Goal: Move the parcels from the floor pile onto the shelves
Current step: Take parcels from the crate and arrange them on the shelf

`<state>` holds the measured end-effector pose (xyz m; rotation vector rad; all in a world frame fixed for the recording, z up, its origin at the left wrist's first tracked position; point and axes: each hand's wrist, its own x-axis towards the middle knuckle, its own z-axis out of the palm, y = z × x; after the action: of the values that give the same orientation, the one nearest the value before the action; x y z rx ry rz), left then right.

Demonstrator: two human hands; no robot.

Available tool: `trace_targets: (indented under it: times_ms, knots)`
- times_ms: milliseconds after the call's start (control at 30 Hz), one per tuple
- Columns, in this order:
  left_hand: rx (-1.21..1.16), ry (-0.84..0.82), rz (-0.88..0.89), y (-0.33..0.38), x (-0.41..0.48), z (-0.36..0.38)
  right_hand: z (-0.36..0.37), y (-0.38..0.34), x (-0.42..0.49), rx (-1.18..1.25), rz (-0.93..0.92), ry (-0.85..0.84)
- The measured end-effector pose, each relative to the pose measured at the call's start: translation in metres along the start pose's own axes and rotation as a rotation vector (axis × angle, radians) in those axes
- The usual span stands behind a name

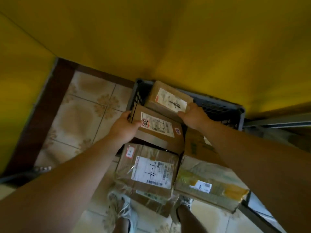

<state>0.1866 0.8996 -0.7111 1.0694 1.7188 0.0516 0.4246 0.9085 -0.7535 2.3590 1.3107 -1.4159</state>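
Observation:
Several brown cardboard parcels lie piled on the tiled floor below me. My left hand (125,126) grips the left end of a long labelled parcel (159,132), thumb on top near a red stamp. My right hand (193,116) holds the near right corner of a smaller parcel (168,96) with a white label, which lies in a grey plastic crate (223,108). Closer to me lie a taped parcel (149,172) with a big white label and a yellow-taped parcel (210,187). No shelf is plainly visible.
A yellow wall fills the top of the view. A dark brown skirting (50,105) borders the patterned floor tiles (84,105) at left. My feet in light shoes (117,206) stand right by the pile. A metal rail (277,122) runs at right.

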Motion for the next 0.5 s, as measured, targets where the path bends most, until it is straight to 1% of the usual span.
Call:
trace_targets:
  times_ms: [100,167,267,400,500]
  knots:
    - [-0.077,0.003,-0.036,-0.005,0.005,0.004,0.014,0.006,0.022,0.056,0.028,-0.009]
    - [-0.153,0.042,-0.057,-0.005,0.004,-0.001,0.020,0.008,0.027,0.067,0.036,-0.018]
    - [-0.241,0.139,-0.049,-0.008,-0.001,-0.018,0.022,0.008,0.031,0.069,0.049,0.005]
    - [-0.416,0.277,-0.058,-0.017,-0.011,-0.038,0.019,0.001,0.033,0.171,0.117,0.055]
    - [-0.571,0.390,-0.116,-0.027,-0.014,-0.045,0.020,-0.003,0.033,0.214,0.174,0.111]
